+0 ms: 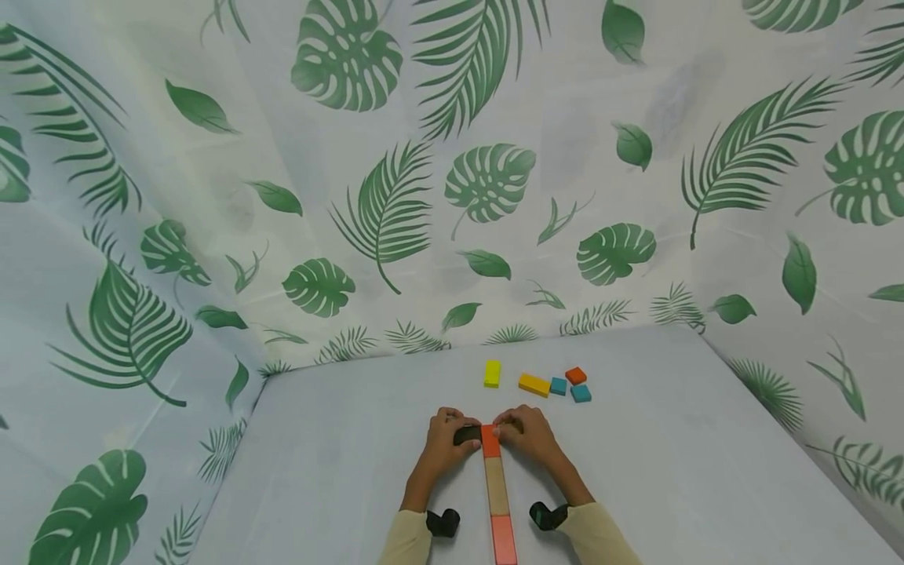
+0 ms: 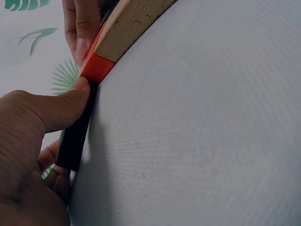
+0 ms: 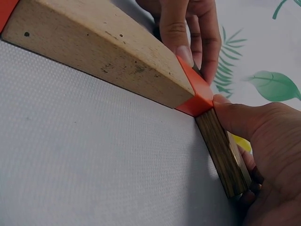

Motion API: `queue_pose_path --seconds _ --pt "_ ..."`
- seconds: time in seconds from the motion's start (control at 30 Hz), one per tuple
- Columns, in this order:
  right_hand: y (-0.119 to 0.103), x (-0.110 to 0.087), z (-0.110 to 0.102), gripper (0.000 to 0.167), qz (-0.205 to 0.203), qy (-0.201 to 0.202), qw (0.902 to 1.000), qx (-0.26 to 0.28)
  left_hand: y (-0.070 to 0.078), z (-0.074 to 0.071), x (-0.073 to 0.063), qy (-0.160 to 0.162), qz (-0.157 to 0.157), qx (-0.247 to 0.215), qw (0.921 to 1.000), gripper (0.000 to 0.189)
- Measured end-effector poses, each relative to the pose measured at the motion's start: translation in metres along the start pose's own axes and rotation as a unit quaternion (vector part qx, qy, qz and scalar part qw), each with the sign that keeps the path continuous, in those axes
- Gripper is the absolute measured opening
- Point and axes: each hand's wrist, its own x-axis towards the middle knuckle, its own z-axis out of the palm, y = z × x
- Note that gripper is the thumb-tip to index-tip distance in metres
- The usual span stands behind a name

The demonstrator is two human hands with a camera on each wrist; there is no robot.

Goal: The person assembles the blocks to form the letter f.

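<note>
A row of blocks runs away from the person along the grey-white surface: a salmon-red block [image 1: 504,540] nearest, then a plain wooden block [image 1: 497,485], then an orange-red block [image 1: 490,441] at the far end. My left hand [image 1: 446,439] grips a black block [image 2: 77,132] between thumb and fingers, its end against the left side of the orange-red block. On the opposite side, my right hand [image 1: 531,433] holds a dark brown wood-grained block [image 3: 223,153] at the orange-red block's corner. That brown block is mostly hidden by the hand in the head view.
Beyond the hands lie a yellow block [image 1: 492,374], an amber block [image 1: 534,384], two blue blocks [image 1: 581,393] and another orange-red block [image 1: 575,376]. A leaf-printed cloth wall [image 1: 438,306] rises behind the surface. Black wrist devices [image 1: 443,523] sit at both sleeves.
</note>
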Motion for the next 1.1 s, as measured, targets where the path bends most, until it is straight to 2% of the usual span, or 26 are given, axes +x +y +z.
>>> queue_pose_path --seconds 0.43,0.73,0.97,1.1 --pt "0.0045 -0.0027 0.0059 0.008 0.014 -0.009 0.9999 -0.003 -0.0067 0.006 -0.0045 0.002 -0.018 -0.026 0.9995 0.031" --pt "0.005 -0.0019 0.0057 0.009 0.018 -0.015 0.9997 -0.002 -0.0082 0.0044 -0.0039 -0.001 -0.002 -0.035 0.9994 0.03" --pt "0.0022 0.0006 0.002 0.009 -0.003 -0.007 1.0 0.002 -0.005 0.0005 -0.001 0.005 0.01 -0.036 0.9993 0.029" --pt "0.0016 0.0013 0.0003 0.01 -0.001 -0.005 1.0 0.0 -0.004 0.0 0.0002 0.007 0.014 -0.038 0.9992 0.03"
